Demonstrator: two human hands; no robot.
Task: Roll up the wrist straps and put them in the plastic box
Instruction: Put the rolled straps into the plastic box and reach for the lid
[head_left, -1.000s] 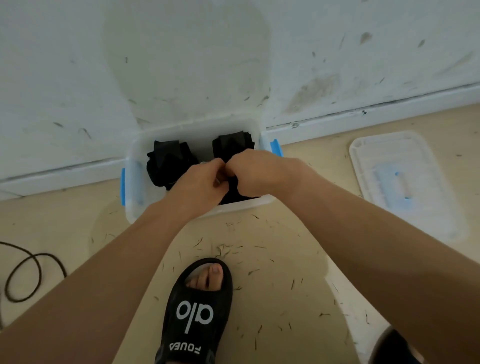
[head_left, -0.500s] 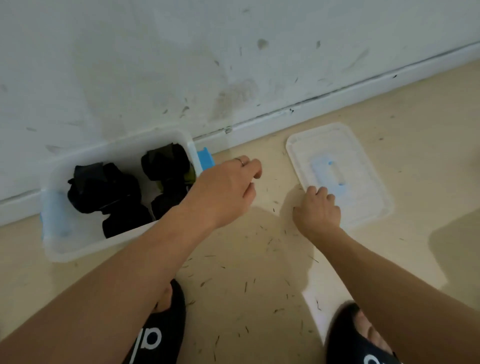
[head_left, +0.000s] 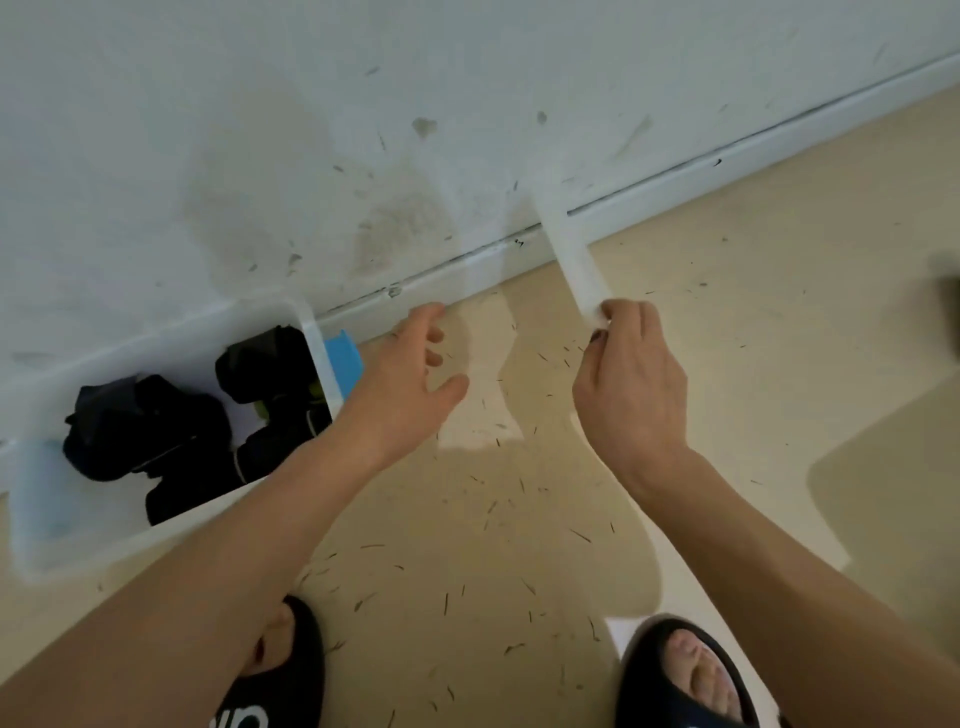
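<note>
The clear plastic box (head_left: 31, 519) with blue latches sits on the floor at the left, against the wall. Several rolled black wrist straps (head_left: 156, 436) lie inside it. My right hand (head_left: 628, 384) grips the near edge of the translucent white lid (head_left: 571, 249), which is lifted off the floor, tilted up on edge and blurred. My left hand (head_left: 410, 384) hovers with spread fingers just right of the box's blue latch (head_left: 343, 358), holding nothing.
A scuffed white wall and baseboard (head_left: 675, 182) run behind the box. The beige floor is strewn with small dark bits. My two feet in black slides (head_left: 680, 675) stand at the bottom edge. A dark blurred object (head_left: 950, 306) shows at the far right.
Both hands left the box and its straps. My right hand reached the lid on the floor, took hold of it and raised it. My left hand moved right, fingers spreading.
</note>
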